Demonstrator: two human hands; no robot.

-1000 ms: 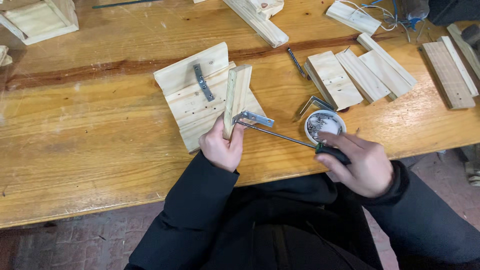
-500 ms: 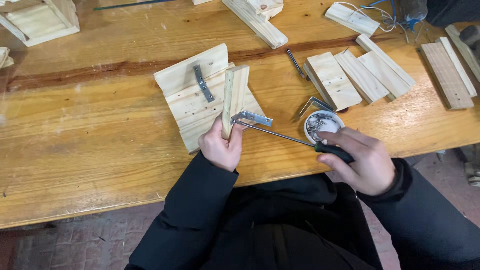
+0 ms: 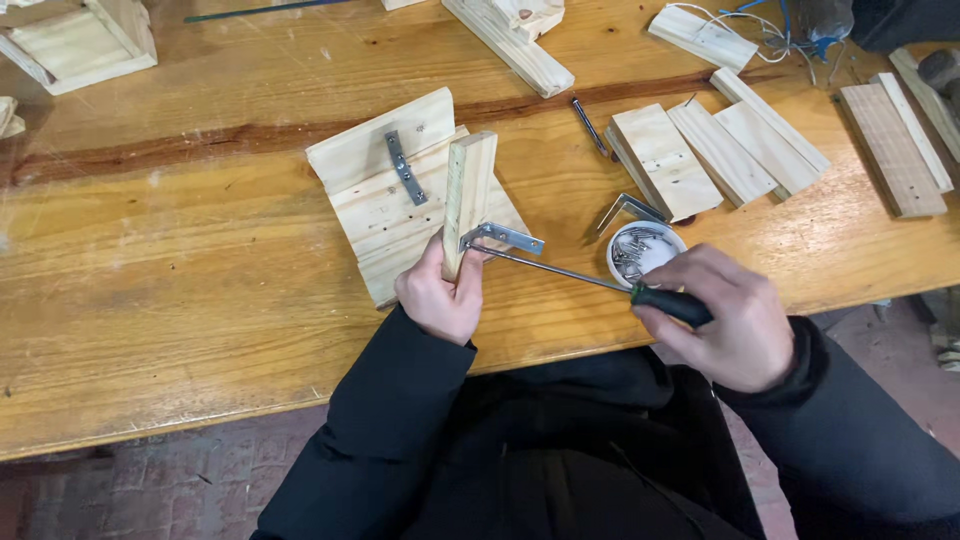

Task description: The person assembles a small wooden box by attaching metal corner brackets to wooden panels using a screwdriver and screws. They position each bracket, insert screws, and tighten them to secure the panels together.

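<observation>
My left hand grips the near end of an upright wooden slat that stands on edge on a flat assembly of pale boards. A metal angle bracket sits against the slat's right face. In my right hand is a screwdriver with a dark handle; its long shaft runs left, and the tip meets the bracket beside the slat. A flat metal strap is fixed across two of the boards.
A small round white dish of screws sits by my right hand, with a loose angle bracket behind it. Several wooden slats lie at the right, more wood pieces at the back, a wooden box far left.
Almost nothing differs. Both hands keep their grips and the screwdriver tip stays at the bracket; my right hand shifts only slightly.
</observation>
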